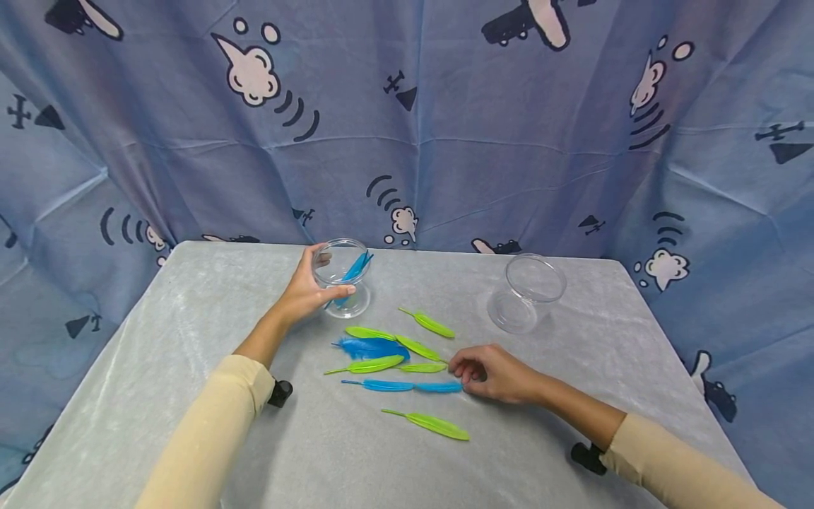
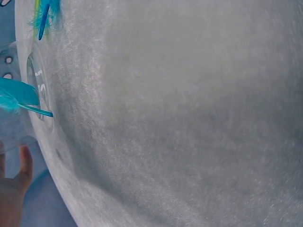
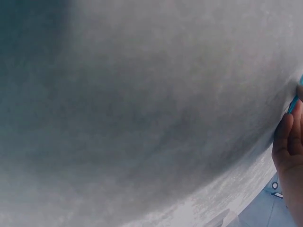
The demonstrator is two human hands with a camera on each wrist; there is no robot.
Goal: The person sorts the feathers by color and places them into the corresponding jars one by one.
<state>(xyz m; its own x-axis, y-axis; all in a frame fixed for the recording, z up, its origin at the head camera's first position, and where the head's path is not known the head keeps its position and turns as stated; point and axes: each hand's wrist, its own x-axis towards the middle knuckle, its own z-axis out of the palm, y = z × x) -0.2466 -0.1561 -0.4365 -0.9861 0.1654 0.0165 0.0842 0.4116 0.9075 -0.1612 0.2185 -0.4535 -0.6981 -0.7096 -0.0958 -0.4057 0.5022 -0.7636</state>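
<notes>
My left hand (image 1: 308,286) grips a clear round jar (image 1: 348,311) from its left side, thumb across the front. A blue feather (image 1: 357,267) leans inside the jar; its quill end shows through the wall in the left wrist view. With thumb and fingertips, my right hand (image 1: 499,373) pinches the right end of a slim blue feather (image 1: 439,387) at the table. In the right wrist view, a bit of this blue feather (image 3: 294,103) shows between the fingers. Another slim blue feather (image 1: 386,385) lies in line with it, to its left.
Several green feathers, one of them a front green feather (image 1: 439,425), lie about mid-table. Among them is a broad, fluffy blue feather (image 1: 369,348). A second clear jar (image 1: 514,314) stands at the back right. The grey table (image 1: 331,459) ends at a patterned blue curtain (image 1: 356,92).
</notes>
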